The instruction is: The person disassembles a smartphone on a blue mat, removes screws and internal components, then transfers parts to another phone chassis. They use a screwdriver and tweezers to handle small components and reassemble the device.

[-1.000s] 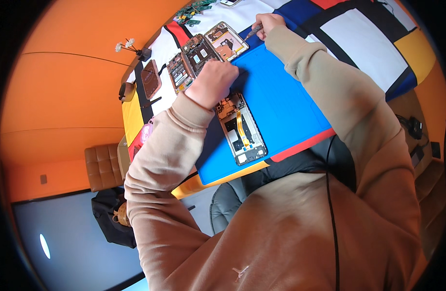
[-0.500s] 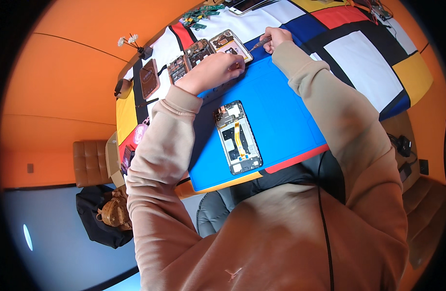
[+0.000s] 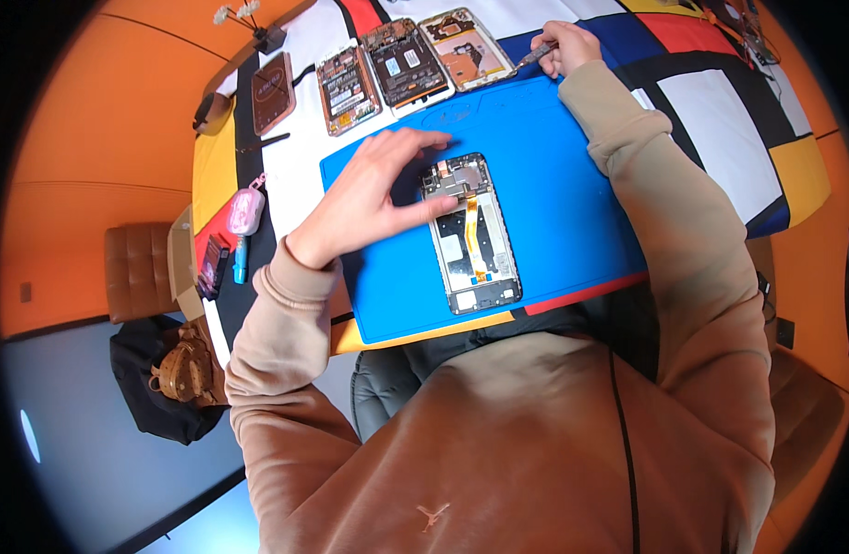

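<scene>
An opened phone frame point(image 3: 470, 235) with an orange flex cable lies on the blue work mat point(image 3: 553, 203). My left hand point(image 3: 373, 194) rests flat on the mat, fingers spread, fingertips touching the frame's upper left edge. My right hand point(image 3: 567, 46) is at the mat's far edge, closed around a thin metal tool point(image 3: 535, 57) whose tip points toward a disassembled phone with a copper-coloured inside point(image 3: 466, 46).
Two more opened phones point(image 3: 406, 63) point(image 3: 349, 90) and a brown back cover point(image 3: 274, 90) lie in a row beyond the mat. A pink case point(image 3: 245, 210) and a blue pen point(image 3: 240, 260) sit at the left. The table has coloured panels. A brown bag point(image 3: 186, 374) lies on the floor.
The view has shifted. My left hand came back from the far phones and settled on the phone frame's top edge. My right hand stays at the mat's far edge with the tool.
</scene>
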Available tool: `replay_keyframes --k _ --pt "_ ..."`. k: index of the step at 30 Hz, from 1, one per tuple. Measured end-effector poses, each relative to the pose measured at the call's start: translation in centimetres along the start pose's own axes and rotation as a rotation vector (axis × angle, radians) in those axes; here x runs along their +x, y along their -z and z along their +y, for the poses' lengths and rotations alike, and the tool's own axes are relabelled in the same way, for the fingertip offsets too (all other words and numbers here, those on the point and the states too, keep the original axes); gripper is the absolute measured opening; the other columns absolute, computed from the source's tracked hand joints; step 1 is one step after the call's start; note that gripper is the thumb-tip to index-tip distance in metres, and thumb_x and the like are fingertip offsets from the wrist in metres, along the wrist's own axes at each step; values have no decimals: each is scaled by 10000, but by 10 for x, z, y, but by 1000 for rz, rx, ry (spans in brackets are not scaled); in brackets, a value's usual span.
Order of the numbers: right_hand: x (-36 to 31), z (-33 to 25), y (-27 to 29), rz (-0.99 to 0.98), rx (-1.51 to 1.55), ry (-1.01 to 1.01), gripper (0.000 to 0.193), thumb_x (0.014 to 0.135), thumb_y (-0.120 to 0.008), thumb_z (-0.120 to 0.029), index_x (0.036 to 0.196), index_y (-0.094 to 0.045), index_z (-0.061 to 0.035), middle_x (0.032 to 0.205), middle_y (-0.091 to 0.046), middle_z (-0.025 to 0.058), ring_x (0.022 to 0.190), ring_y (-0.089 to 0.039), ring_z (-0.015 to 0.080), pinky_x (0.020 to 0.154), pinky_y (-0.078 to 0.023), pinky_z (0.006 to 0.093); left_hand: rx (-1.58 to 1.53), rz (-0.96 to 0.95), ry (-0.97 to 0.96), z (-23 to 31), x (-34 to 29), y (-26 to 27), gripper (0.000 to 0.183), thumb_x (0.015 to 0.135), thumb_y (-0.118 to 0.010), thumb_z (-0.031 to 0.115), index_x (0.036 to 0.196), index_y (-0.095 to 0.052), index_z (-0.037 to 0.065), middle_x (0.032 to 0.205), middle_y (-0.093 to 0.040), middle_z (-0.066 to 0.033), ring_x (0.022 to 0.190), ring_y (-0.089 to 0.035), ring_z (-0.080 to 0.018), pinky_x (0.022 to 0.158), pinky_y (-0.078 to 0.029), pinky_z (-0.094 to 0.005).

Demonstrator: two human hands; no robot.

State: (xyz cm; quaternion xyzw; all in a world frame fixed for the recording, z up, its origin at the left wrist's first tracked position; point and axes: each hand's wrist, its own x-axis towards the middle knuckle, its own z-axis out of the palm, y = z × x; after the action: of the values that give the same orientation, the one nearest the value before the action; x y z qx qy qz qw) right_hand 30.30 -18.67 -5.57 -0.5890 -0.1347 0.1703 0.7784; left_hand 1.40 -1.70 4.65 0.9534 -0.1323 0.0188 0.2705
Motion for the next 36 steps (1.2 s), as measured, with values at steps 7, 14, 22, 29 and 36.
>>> replay_keyframes --k 7,14,22,29,36 --pt "8 12 20 -8 -21 81 202 931 -542 -121 1036 -576 48 817 -655 181 447 -497 160 391 -355 272 3 247 -38 -15 -26 -35 643 789 -761 277 1336 -505 56 1189 -618 -106 1084 -542 -275 959 -396 -373" --pt "-26 -21 1 -104 -164 246 132 935 -514 -88 1032 -544 -5 796 -645 133 468 -463 124 437 -352 234 57 357 -47 -19 -32 -41 484 814 -724 214 1245 -567 57 1046 -649 -101 962 -576 -271 851 -440 -360" --pt "-101 -48 -50 -335 -309 466 119 952 -479 -38 1046 -551 -24 800 -621 85 513 -435 70 476 -343 178 -21 407 -47 -23 -33 -43 369 817 -681 106 1176 -613 57 1016 -649 -109 937 -587 -282 828 -461 -368" --pt "-130 -51 -65 -620 -657 859 140 988 -498 -36 1114 -529 14 871 -630 78 622 -461 37 517 -363 175 -30 324 -28 -24 -35 -41 493 771 -630 3 1259 -589 60 1115 -644 -103 1018 -584 -273 935 -433 -356" --pt "-146 -57 -71 -563 -669 783 120 938 -466 48 1033 -538 31 787 -581 54 662 -514 57 600 -406 186 -20 188 -61 -19 -36 -34 740 598 -573 36 1336 -510 48 1384 -480 -159 1269 -446 -345 1088 -311 -417"
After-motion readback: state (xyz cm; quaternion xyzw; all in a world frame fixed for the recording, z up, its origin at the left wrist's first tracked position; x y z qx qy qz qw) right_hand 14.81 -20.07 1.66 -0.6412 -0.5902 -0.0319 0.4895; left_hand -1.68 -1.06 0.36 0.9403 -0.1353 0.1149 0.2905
